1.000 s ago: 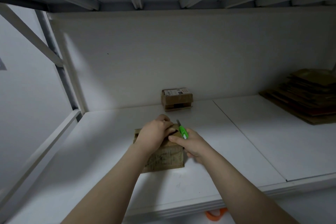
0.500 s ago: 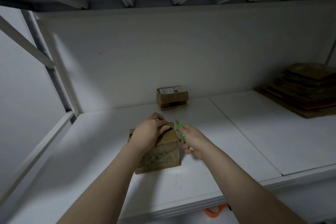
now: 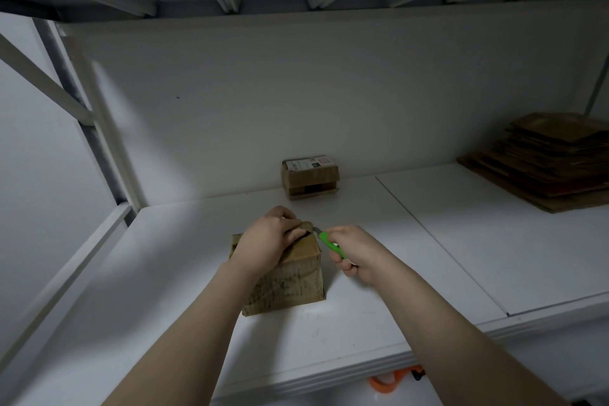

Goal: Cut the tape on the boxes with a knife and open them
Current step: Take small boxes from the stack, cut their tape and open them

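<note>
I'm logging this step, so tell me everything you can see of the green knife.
The green knife is a small cutter: bright green, plastic-looking handle, short grey blade. The right hand grips the handle, hiding its rear. The blade points left, tip at the upper right edge of the near cardboard box; contact cannot be told.

Near box (image 3: 286, 280): worn cardboard, upright on shelf (image 3: 362, 323). Green knife (image 3: 331, 242) blade at its top right corner. Second box (image 3: 309, 176), labelled, against back wall.
</note>
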